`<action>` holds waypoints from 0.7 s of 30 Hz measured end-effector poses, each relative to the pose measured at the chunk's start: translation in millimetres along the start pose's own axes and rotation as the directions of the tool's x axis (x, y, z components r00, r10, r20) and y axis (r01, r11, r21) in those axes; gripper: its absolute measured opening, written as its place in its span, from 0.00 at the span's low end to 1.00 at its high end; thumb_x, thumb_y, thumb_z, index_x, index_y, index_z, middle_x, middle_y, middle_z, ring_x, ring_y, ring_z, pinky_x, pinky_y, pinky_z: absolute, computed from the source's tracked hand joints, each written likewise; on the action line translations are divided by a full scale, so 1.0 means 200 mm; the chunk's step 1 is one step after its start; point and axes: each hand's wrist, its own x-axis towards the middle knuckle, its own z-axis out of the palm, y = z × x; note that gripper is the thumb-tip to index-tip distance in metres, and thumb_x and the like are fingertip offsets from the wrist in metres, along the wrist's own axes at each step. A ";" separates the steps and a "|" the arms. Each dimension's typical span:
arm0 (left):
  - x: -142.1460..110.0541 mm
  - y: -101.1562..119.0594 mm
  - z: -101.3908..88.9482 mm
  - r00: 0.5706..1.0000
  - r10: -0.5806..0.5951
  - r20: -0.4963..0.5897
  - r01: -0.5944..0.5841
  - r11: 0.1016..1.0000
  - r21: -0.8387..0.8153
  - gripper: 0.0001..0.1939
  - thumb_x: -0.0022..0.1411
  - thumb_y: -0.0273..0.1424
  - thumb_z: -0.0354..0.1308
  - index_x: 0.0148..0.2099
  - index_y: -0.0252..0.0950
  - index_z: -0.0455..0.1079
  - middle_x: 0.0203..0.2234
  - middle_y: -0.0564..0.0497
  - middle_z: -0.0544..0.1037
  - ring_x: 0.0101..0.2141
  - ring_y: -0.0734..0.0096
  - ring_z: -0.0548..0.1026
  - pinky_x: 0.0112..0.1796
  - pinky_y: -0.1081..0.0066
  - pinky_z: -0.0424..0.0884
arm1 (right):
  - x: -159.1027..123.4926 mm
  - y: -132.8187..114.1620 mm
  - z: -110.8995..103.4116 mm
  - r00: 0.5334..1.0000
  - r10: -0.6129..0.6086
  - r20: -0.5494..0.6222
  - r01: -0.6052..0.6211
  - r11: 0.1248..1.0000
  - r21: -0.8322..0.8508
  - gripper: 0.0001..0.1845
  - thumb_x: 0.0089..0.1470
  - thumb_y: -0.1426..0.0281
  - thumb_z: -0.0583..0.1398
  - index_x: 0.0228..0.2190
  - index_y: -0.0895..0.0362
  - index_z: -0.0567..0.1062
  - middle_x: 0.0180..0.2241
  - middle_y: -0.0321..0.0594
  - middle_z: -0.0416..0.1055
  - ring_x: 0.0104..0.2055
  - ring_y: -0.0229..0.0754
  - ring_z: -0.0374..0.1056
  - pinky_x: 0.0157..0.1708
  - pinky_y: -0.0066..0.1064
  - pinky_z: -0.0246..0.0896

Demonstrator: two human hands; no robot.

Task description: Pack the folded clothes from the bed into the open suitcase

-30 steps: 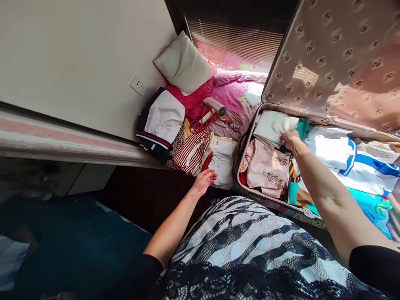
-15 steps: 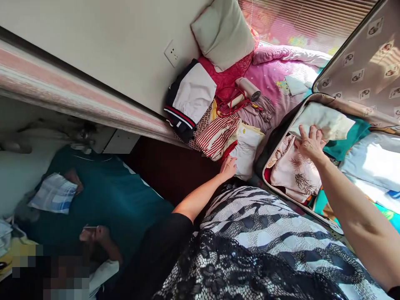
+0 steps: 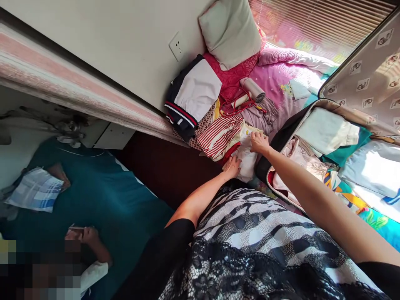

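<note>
A folded white garment (image 3: 248,160) with a small yellow mark lies at the near end of the clothes on the bed. At its left edge, my left hand (image 3: 231,167) rests with the fingers apart on the cloth. My right hand (image 3: 260,143) touches the upper right edge, its fingers spread and slightly bent. Beside the white garment is a red-and-white striped garment (image 3: 217,135). To the right stands an open suitcase (image 3: 283,146) holding a folded pale garment (image 3: 328,130), a pink printed garment (image 3: 300,160) and a light blue garment (image 3: 371,166).
Farther back are a dark-and-white folded garment (image 3: 196,91), a hair dryer (image 3: 251,88) with a red cord, and a pale cushion (image 3: 231,33) against the wall. At lower left, another person lies on a teal sheet (image 3: 109,191), near a plaid cloth (image 3: 37,189).
My right hand has left the pale garment in the suitcase and moved left onto the white garment. My left hand stays at that garment's left edge, its fingers reaching a little farther over it.
</note>
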 end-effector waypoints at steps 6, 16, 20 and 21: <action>-0.10 -0.08 0.03 0.996 -0.053 -0.070 0.047 0.996 -0.080 0.21 0.63 0.19 0.67 0.57 0.36 0.77 0.66 0.36 0.68 0.63 0.45 0.69 0.65 0.45 0.70 | 0.08 -0.05 0.07 0.993 0.114 -0.017 -0.113 0.992 0.050 0.59 0.51 0.66 0.73 0.76 0.64 0.54 0.71 0.73 0.60 0.74 0.71 0.56 0.68 0.59 0.55; -0.13 -0.15 0.06 0.993 -0.037 -0.113 0.025 0.994 -0.110 0.20 0.65 0.18 0.62 0.57 0.35 0.77 0.63 0.37 0.68 0.63 0.48 0.69 0.68 0.47 0.68 | 0.30 0.46 -0.36 0.990 0.131 0.041 -0.134 0.989 0.062 0.20 0.52 0.69 0.70 0.48 0.59 0.85 0.41 0.47 0.82 0.50 0.53 0.77 0.52 0.38 0.72; -0.13 -0.14 0.05 0.992 -0.036 -0.118 0.022 0.993 -0.117 0.18 0.67 0.19 0.61 0.57 0.34 0.78 0.63 0.36 0.68 0.63 0.48 0.69 0.68 0.47 0.67 | 0.31 0.41 -0.31 0.990 0.065 0.127 -0.078 0.992 0.101 0.18 0.44 0.75 0.72 0.41 0.58 0.87 0.34 0.41 0.80 0.47 0.51 0.77 0.51 0.38 0.72; -0.13 -0.14 0.05 0.992 -0.035 -0.122 0.020 0.992 -0.125 0.18 0.67 0.19 0.61 0.56 0.34 0.78 0.63 0.36 0.68 0.63 0.48 0.69 0.68 0.47 0.67 | 0.31 0.37 -0.29 0.990 0.052 0.133 -0.070 0.989 0.134 0.19 0.42 0.78 0.73 0.40 0.60 0.87 0.35 0.42 0.80 0.47 0.51 0.77 0.53 0.40 0.72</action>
